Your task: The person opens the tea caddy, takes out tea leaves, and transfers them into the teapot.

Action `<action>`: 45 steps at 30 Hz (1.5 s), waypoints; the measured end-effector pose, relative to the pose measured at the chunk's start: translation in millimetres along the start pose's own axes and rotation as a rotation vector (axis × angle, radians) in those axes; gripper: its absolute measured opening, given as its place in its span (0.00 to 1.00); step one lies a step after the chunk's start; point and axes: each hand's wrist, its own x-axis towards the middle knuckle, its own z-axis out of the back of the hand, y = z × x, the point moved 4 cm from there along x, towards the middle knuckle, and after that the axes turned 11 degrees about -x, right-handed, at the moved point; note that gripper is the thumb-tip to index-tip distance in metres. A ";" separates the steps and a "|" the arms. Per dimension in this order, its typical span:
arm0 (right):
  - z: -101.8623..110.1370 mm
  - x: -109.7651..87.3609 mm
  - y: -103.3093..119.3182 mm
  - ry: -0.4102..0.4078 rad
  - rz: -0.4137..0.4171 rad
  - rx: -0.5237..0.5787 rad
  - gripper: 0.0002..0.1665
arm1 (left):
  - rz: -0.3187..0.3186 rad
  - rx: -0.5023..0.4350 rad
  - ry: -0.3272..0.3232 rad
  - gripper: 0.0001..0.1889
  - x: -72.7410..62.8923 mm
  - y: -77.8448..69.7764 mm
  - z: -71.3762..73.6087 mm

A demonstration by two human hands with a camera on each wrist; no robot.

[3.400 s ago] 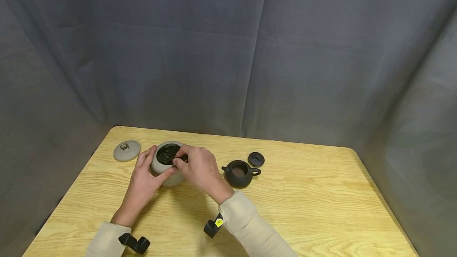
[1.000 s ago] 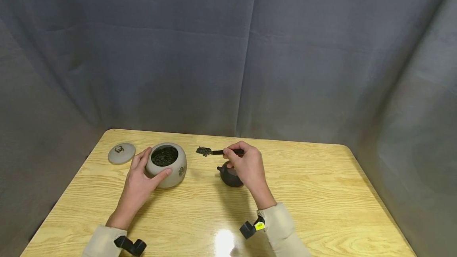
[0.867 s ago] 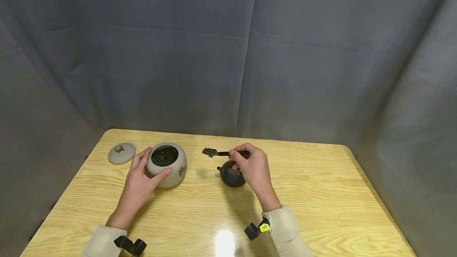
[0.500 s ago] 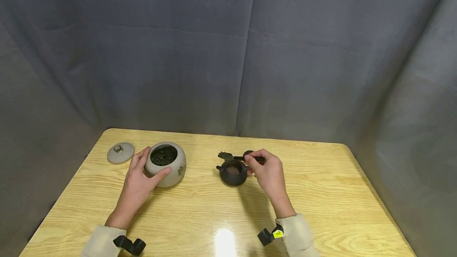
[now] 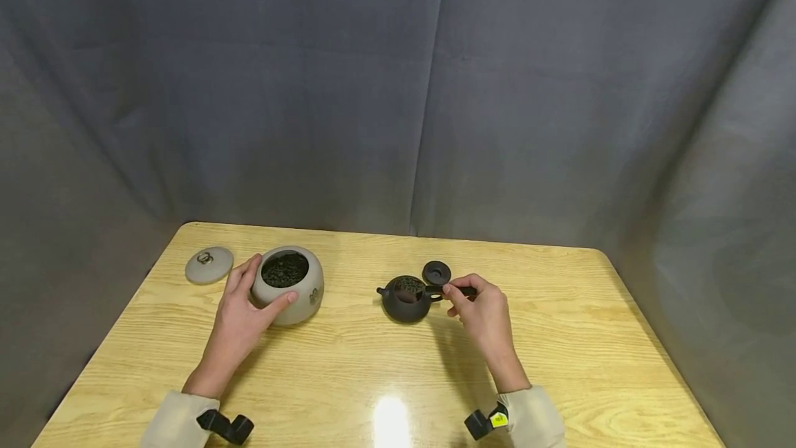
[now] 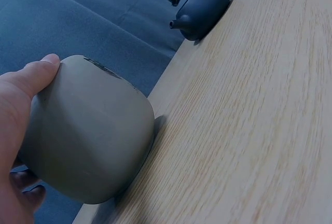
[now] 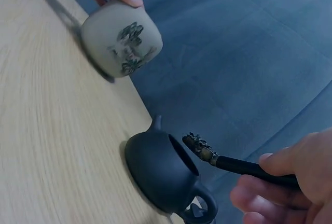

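Observation:
My left hand (image 5: 239, 313) grips the side of a round grey tea jar (image 5: 302, 300), thumb across its front and fingers behind. Dark tea leaves (image 5: 285, 271) show inside its open mouth. My right hand (image 5: 488, 315) pinches the black handle of a small tea scoop (image 7: 241, 167) between thumb and fingers. Dry leaves (image 7: 197, 142) are heaped on the scoop's head, which hovers just over the mouth of a black teapot (image 5: 404, 310). The teapot stands uncovered on the table, its spout toward the jar and its handle beneath my right fingers.
The teapot's round black lid (image 5: 437, 273) lies just behind the pot's handle. At the far left rests the grey jar lid (image 5: 209, 265) with its ring knob. A grey curtain (image 5: 410, 102) hangs behind the wooden table (image 5: 348, 379).
My right hand has carried the loaded scoop from the jar rightward, then lowered its head over the teapot's mouth. My left hand has stayed on the jar.

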 end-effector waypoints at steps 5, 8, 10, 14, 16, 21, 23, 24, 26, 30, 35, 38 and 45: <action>-1.2 1.2 -0.8 -0.035 0.044 -0.089 0.06 | 0.003 -0.001 -0.004 0.55 0.0 0.1 -0.6; -2.6 1.0 0.4 -0.072 0.084 -0.145 0.06 | 0.000 0.001 -0.008 0.55 0.1 0.0 -0.8; -3.6 0.6 1.6 -0.094 0.108 -0.170 0.06 | -0.001 0.001 -0.009 0.55 0.3 -0.1 -0.9; -5.1 -0.7 4.0 -0.122 0.145 -0.210 0.05 | 0.001 -0.002 -0.008 0.55 0.8 -0.2 -0.9; -5.4 -1.1 4.9 -0.132 0.161 -0.228 0.05 | 0.002 -0.004 -0.007 0.55 0.9 0.1 -1.0; -5.2 -2.1 6.4 -0.151 0.187 -0.265 0.06 | -0.002 -0.006 -0.010 0.55 0.8 0.8 -1.2; -5.4 -2.4 6.4 -0.156 0.193 -0.277 0.06 | -0.004 -0.006 -0.012 0.55 0.7 0.9 -1.3; -5.6 -2.5 6.2 -0.158 0.196 -0.281 0.06 | -0.005 -0.007 -0.012 0.55 0.7 0.9 -1.3; -6.2 -2.8 5.7 -0.163 0.203 -0.289 0.06 | -0.006 -0.006 -0.013 0.55 0.5 0.8 -1.2; -7.8 -3.1 4.6 -0.170 0.216 -0.299 0.06 | -0.005 -0.001 -0.011 0.55 0.1 0.7 -1.2; -9.0 -5.5 6.7 -0.181 0.273 -0.281 0.07 | -0.008 -0.005 -0.011 0.54 -0.2 0.8 -1.6; -9.6 -7.3 8.2 -0.187 0.316 -0.258 0.08 | -0.011 -0.009 -0.009 0.54 -0.1 0.9 -1.6; -9.7 -10.1 9.4 -0.200 0.360 -0.220 0.10 | -0.016 -0.005 -0.008 0.55 0.3 1.3 -1.5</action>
